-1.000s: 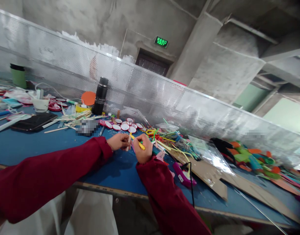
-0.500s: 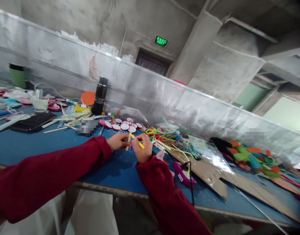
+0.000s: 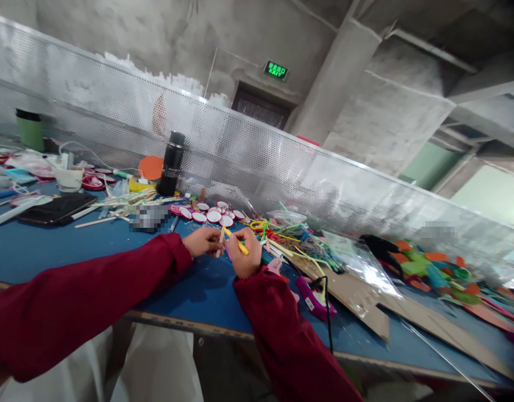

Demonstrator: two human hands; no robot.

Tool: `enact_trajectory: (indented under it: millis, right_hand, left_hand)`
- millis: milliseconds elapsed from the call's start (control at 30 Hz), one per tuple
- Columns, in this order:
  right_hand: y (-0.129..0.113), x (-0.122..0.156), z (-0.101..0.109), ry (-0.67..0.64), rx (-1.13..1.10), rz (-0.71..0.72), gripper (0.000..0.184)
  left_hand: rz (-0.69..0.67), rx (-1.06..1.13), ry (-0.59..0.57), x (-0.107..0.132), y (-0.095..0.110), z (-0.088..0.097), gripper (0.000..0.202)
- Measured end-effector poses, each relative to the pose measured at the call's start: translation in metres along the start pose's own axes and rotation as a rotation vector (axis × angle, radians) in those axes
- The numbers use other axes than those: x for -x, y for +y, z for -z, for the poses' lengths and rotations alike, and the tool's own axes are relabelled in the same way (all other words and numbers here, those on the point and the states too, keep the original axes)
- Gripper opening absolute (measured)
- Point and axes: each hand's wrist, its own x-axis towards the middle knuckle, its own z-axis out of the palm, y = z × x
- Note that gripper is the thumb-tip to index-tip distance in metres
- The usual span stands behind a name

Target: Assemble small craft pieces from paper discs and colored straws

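"What do the fingers hold?"
"From my remote seat I see the left hand (image 3: 204,242) pinching a flat pale stick (image 3: 220,241) at its fingertips. The stick is almost upright, between the two hands, with its ends reaching above and below the pinch. The right hand (image 3: 247,255) is closed around a yellow pen-like tool (image 3: 242,249)."

"Which parts can you not make out?"
"The right fingers cover the middle of the tool. Its tip is beside the stick's upper end, but I cannot tell whether they touch. I also cannot see the lower left fingers well."

"And farther out?"
"Just behind the hands, white discs with red rims (image 3: 214,216) lie on the blue bench (image 3: 210,301). To the right is a tangle of coloured cords (image 3: 301,240). Left of the discs, one grey object (image 3: 150,219) is pixelated, and at the far right a colourful heap (image 3: 441,273) is blurred."
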Motion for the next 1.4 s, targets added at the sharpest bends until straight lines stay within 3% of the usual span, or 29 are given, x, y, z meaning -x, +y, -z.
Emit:
enact_trajectory:
  millis: [1400]
  right_hand:
    - [-0.0003,-0.0006,0.0004,0.019,0.009,0.012,0.019]
  left_hand:
    - [0.014,0.018,-0.004,0.0014,0.0033,0.0001,0.045]
